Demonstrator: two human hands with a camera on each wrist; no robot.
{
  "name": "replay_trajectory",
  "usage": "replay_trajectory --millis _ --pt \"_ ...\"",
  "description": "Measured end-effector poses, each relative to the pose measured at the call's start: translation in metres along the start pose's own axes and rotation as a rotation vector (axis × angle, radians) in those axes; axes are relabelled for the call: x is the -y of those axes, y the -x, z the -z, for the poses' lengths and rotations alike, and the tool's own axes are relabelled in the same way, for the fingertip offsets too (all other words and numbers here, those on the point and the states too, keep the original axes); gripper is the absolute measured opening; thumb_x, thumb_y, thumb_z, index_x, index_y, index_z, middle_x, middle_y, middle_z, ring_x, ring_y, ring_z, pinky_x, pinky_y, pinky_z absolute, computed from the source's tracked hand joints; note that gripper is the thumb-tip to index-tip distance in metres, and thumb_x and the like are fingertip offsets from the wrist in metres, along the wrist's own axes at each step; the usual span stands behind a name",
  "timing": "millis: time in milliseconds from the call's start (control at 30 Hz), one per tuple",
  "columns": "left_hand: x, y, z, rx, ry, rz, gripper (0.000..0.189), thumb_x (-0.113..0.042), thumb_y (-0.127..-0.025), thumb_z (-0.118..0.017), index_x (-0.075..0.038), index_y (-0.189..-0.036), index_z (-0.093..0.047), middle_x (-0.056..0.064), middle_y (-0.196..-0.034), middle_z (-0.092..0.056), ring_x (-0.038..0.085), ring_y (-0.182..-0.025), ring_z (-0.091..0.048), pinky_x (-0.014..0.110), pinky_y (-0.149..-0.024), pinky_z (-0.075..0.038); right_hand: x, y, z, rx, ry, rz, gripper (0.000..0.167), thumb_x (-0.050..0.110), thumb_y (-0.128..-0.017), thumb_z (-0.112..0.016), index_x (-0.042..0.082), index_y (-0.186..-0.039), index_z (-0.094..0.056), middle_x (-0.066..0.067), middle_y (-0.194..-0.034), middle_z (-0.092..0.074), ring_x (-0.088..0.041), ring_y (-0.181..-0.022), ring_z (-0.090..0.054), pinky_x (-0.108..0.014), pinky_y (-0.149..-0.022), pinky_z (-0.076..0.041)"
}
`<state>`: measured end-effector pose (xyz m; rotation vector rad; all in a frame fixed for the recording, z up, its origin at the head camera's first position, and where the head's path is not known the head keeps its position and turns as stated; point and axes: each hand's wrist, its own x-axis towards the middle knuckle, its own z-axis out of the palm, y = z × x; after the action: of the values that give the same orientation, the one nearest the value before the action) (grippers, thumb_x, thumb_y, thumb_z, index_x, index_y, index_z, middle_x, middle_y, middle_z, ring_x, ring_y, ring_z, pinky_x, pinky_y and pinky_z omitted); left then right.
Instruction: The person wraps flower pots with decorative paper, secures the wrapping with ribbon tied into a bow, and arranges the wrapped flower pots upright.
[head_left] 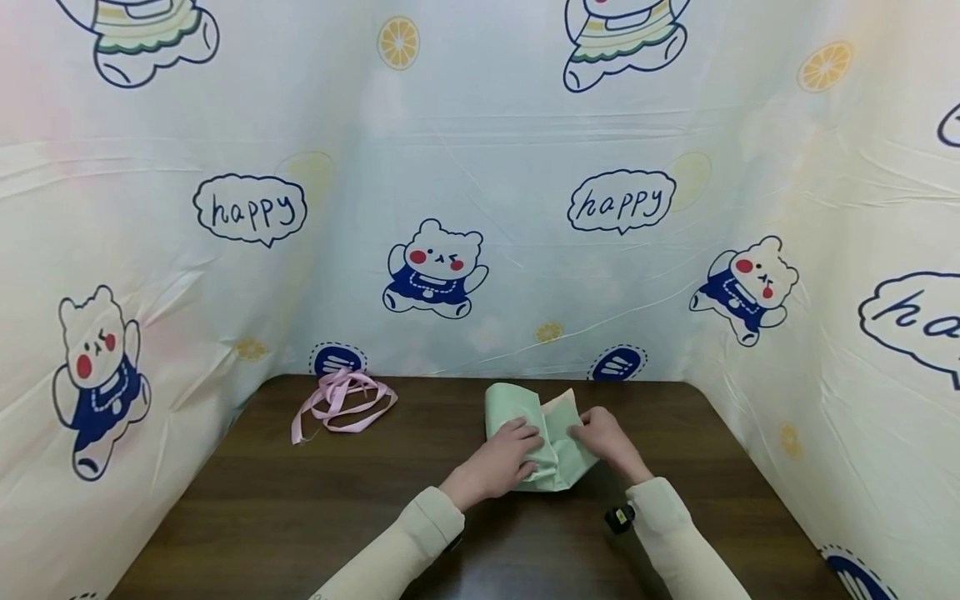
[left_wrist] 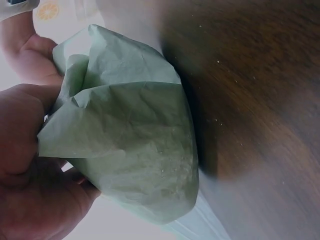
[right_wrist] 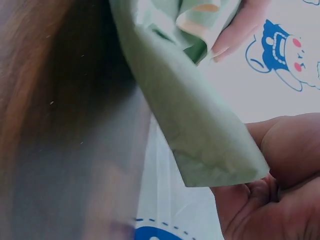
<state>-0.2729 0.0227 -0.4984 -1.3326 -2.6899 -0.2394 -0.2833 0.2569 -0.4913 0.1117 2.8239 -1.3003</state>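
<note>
A piece of light green paper [head_left: 512, 402], folded into a creased packet with a pale peach inner side showing at one edge, is on the brown table right of centre. My left hand [head_left: 498, 458] lies over its left part, fingers bent across the top; in the left wrist view the thumb sits low beside the paper's edge. At the packet's right side, my right hand [head_left: 609, 437] pinches the paper's edge between thumb and fingers. In the right wrist view a long folded flap [right_wrist: 200, 120] reaches that hand. Whatever the folds enclose is hidden.
A loose heap of pink ribbon [head_left: 336, 390] lies at the table's back left. Around the brown table [head_left: 300, 517] hangs a pale curtain [head_left: 517, 125] printed with bears and the word "happy". A small black device [head_left: 619, 518] sits at the right wrist.
</note>
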Motion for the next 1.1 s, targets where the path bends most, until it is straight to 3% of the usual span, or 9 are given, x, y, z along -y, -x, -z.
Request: replay_trajectory --millis 133,200,333,433,533,667,800,1100 --pt "-0.001 0.000 0.000 0.010 0.003 0.014 0.041 -0.028 -0.104 -0.059 -0.010 -0.141 -0.059 0.007 -0.149 -0.054 0.027 -0.147 -0.040 0.037 -0.122 -0.028 0.005 0.005 0.003 0.018 -0.021 0.034 0.050 0.020 -0.098 -0.062 0.015 -0.054 -0.040 0.006 -0.050 -0.030 -0.009 -0.044 -0.031 -0.025 -0.044 -0.028" --pt "-0.001 0.000 0.001 0.015 0.012 0.021 0.042 -0.028 -0.104 -0.059 -0.010 -0.142 -0.059 0.007 -0.149 -0.054 0.027 -0.147 -0.039 0.038 -0.122 -0.029 0.005 0.007 0.006 0.063 -0.059 0.008 0.049 0.027 -0.101 -0.062 0.014 -0.056 -0.045 0.006 -0.051 -0.035 -0.009 -0.045 -0.035 -0.026 -0.045 -0.031" --pt "-0.001 0.001 -0.001 0.015 0.015 0.023 0.042 -0.028 -0.104 -0.059 -0.011 -0.143 -0.058 0.007 -0.149 -0.053 0.027 -0.147 -0.038 0.038 -0.122 -0.029 -0.006 0.010 0.012 0.189 -0.109 -0.031 0.037 0.033 -0.102 -0.060 0.005 -0.078 -0.062 -0.002 -0.066 -0.059 -0.012 -0.058 -0.054 -0.029 -0.054 -0.046" --pt "0.000 0.000 -0.002 0.008 0.006 0.016 0.042 -0.029 -0.104 -0.058 -0.011 -0.142 -0.059 0.007 -0.149 -0.054 0.027 -0.147 -0.039 0.038 -0.122 -0.029 -0.018 0.010 0.014 0.267 -0.115 -0.044 0.034 0.032 -0.101 -0.063 -0.001 -0.095 -0.065 -0.007 -0.081 -0.068 -0.014 -0.069 -0.062 -0.031 -0.062 -0.052" --pt "0.000 0.000 -0.003 0.003 0.003 0.010 0.042 -0.029 -0.104 -0.058 -0.011 -0.142 -0.059 0.007 -0.148 -0.055 0.027 -0.147 -0.039 0.038 -0.122 -0.029 -0.028 0.010 0.016 0.344 -0.144 -0.040 0.034 0.031 -0.099 -0.066 -0.003 -0.106 -0.064 -0.007 -0.091 -0.071 -0.015 -0.078 -0.065 -0.032 -0.070 -0.054" --pt "-0.001 -0.001 0.000 0.004 0.013 0.008 0.043 -0.028 -0.104 -0.059 -0.010 -0.143 -0.058 0.007 -0.148 -0.055 0.028 -0.147 -0.039 0.038 -0.121 -0.029 -0.035 0.012 0.019 0.424 -0.180 0.013 0.031 0.025 -0.099 -0.066 -0.004 -0.110 -0.062 -0.006 -0.093 -0.069 -0.016 -0.082 -0.063 -0.032 -0.073 -0.053" --pt "-0.002 -0.001 0.001 0.007 0.020 0.009 0.043 -0.028 -0.104 -0.060 -0.009 -0.143 -0.058 0.008 -0.148 -0.055 0.028 -0.147 -0.040 0.039 -0.121 -0.029 -0.035 0.014 0.019 0.422 -0.207 0.045 0.026 0.018 -0.098 -0.067 -0.006 -0.107 -0.061 -0.006 -0.089 -0.066 -0.016 -0.078 -0.062 -0.032 -0.070 -0.053" --pt "-0.006 -0.005 -0.001 -0.022 -0.015 0.000 0.038 -0.025 -0.101 -0.064 -0.010 -0.136 -0.065 0.008 -0.144 -0.059 0.028 -0.143 -0.044 0.039 -0.120 -0.031 -0.020 0.015 0.015 0.301 -0.188 0.036 0.016 0.009 -0.089 -0.072 -0.003 -0.088 -0.062 -0.005 -0.075 -0.059 -0.016 -0.065 -0.055 -0.030 -0.060 -0.048"
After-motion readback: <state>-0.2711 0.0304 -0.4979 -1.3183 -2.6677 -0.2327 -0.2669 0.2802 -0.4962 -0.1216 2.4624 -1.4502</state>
